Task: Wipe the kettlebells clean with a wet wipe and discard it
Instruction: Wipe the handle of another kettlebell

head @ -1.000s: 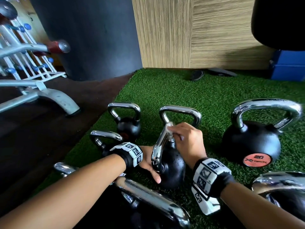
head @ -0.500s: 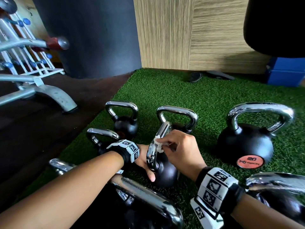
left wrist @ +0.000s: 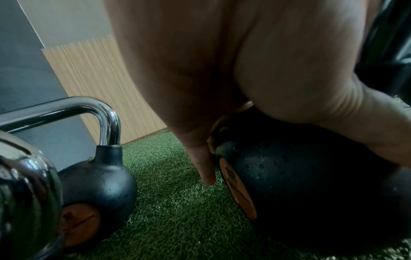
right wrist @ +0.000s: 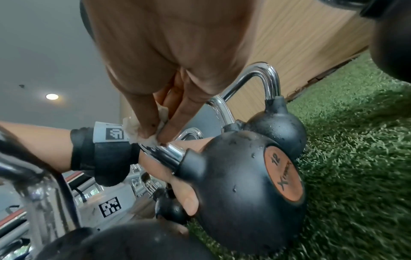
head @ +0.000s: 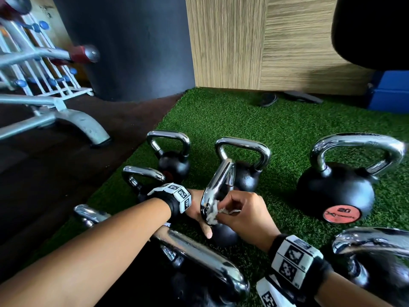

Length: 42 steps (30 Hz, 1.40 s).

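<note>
A black kettlebell [head: 224, 235] marked 12 [right wrist: 244, 184] leans tilted on the green turf. My left hand [head: 199, 214] cups its round body from the left, thumb over the top [left wrist: 300, 105] and a finger [left wrist: 205, 168] down its side. My right hand [head: 221, 214] pinches a crumpled white wet wipe [head: 212, 216] against the lower part of the chrome handle [head: 218, 185], near where it joins the body. In the right wrist view the fingertips [right wrist: 144, 130] squeeze the wipe [right wrist: 133, 133] onto the handle [right wrist: 166, 153]. Water droplets dot the body.
Several more kettlebells stand around: a 20 [head: 336, 191] at right, two small ones [head: 174, 165] [head: 245, 176] behind, one [head: 141, 176] under my left wrist, large ones [head: 199, 258] [head: 376, 262] in front. A bench frame [head: 66, 120] stands on the dark floor at left, a blue box [head: 389, 91] far right.
My right hand has slid the wipe down the chrome handle from near its top to its lower end. The left hand has kept hold of the tilted kettlebell.
</note>
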Available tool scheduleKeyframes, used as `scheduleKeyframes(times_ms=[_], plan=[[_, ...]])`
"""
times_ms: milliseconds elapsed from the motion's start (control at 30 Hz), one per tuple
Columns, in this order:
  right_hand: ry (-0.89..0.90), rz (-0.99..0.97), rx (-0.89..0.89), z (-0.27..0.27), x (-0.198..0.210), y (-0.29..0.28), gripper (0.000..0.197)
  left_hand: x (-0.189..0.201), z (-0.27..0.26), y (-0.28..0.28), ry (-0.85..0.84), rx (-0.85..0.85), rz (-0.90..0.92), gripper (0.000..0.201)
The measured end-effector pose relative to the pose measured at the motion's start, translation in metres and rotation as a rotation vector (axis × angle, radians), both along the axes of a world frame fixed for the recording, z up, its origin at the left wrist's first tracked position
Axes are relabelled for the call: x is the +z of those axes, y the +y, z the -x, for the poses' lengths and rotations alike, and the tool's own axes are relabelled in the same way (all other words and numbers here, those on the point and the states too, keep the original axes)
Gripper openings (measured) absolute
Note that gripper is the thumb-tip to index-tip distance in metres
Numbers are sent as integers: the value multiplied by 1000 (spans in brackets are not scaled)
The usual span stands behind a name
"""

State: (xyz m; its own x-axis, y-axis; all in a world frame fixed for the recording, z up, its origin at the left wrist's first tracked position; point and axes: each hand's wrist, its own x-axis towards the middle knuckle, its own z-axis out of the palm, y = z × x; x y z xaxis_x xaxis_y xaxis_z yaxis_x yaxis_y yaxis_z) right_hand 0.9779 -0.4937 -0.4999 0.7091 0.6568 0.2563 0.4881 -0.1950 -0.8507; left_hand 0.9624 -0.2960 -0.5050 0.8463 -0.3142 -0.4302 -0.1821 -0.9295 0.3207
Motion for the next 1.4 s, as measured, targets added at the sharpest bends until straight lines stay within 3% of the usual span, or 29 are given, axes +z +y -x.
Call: scheduleKeyframes(times_ms=[100,200,333,433,600,800,867,1000,1133,1400], plan=[[-14,35,-11,2,-8,1,14,-8,-2,5,33,49,-18,45],[-41,79,-13,0,-11,0,12,-15,-4,6,71,108,76,44],[-7,112,67,-13,-5,2,27,-15,2,3,186,86,273,72],[-29,236,165,-22,0,9,23,-13,-1,3,131,28,145,83],[11,192,318,-29,4,14,27,-13,-1,4,127,39,40,66],[-50,297,440,-40,4,22,37,-18,-2,11,77,77,110,59],[51,249,472,-41,5,24,39,-21,-2,12,80,85,115,57],[489,26,510,-38,0,21,13,-23,-1,13,37,184,201,54],[796,-191,398,-34,-9,27,23,-21,-1,9,0,123,246,74],[820,-313,202,-33,-14,38,10,-7,0,4,-57,11,255,98]])
